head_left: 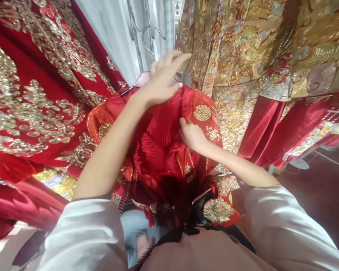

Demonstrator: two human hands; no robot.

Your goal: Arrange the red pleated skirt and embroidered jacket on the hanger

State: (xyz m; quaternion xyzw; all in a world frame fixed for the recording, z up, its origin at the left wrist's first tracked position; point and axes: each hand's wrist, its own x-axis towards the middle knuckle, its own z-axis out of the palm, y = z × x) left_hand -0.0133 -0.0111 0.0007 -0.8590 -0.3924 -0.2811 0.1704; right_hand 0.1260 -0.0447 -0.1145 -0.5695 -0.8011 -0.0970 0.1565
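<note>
A red jacket (165,116) with gold embroidery and a pleated red lining hangs in front of me, its front fallen apart. A hanger (141,79) with a metal hook shows at its neck. My left hand (166,79) is over the collar and the hanger, fingers stretched toward the upper right; it partly hides the hanger. Lower and to the right, my right hand (193,135) has its fingers closed on the jacket's front edge, beside a gold round emblem on the sleeve.
Red garments with silver beadwork (31,109) hang close on the left. Gold embroidered garments (243,45) line the right side, with red velvet cloth (260,128) below them. Behind the hanger is a grey-white curtain (110,34). Part of a person (142,244) shows below, blurred out.
</note>
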